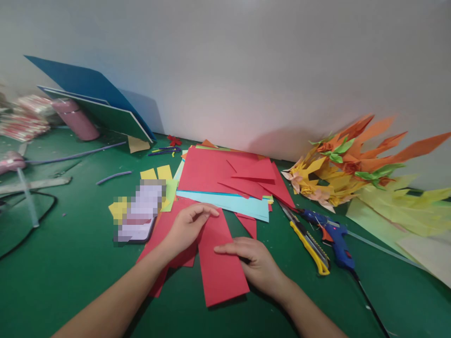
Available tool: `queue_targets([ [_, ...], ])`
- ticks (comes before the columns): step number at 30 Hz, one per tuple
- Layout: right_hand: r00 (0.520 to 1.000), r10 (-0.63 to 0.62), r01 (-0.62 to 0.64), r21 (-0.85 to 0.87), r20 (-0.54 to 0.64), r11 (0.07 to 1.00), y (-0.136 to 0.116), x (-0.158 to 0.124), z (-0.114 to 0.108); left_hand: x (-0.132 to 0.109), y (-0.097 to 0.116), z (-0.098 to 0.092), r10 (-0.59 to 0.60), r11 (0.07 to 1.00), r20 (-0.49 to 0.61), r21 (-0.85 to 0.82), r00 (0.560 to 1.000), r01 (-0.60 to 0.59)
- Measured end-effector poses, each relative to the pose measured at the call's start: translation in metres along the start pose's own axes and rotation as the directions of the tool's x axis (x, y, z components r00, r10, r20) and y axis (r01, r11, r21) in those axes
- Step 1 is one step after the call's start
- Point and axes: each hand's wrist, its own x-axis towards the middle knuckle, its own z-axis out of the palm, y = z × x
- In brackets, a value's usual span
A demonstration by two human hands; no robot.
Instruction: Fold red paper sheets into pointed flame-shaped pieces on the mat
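Sitting between both hands (185, 230) (262, 265), red paper strip (222, 277)

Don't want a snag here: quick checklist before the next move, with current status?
1. Left hand at the red strip: ok, fingers at its upper end; firmness of hold, cannot tell.
2. Right hand on the strip: ok, at its right edge, with a finger over the top face.
3. Cutter apart from both hands: ok, lies to the right of the right hand.
4. Glue gun tip well away from paper: not ok, it lies close to the corner of a red sheet; contact unclear.
5. Glue gun cool: cannot tell.
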Motion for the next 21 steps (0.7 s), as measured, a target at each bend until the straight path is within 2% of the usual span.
queue_targets([
  [6,1.0,0.028,-0.028,-0.014,-0.001,1.0,-0.003,-0.002,-0.003,-0.009,0.004,-0.007,0.045,0.997,0.029,0.059,0.999,-0.047],
  [14,1.0,-0.023,0.024,-0.085,0.015,0.996,-0.001,-0.001,-0.001,-0.017,0.004,-0.016,-0.006,1.0,0.078,0.011,0.997,0.006],
  [18,0.996,-0.01,0.023,-0.143,0.085,0.989,-0.005,-0.001,-0.004,-0.018,0.003,-0.013,-0.019,1.0,0.05,0.018,0.999,0.018],
  [21,0.995,0.031,-0.017,-0.146,0.091,0.989,-0.007,-0.001,-0.005,-0.02,0.006,-0.011,-0.029,0.999,0.017,0.016,0.999,0.028],
])
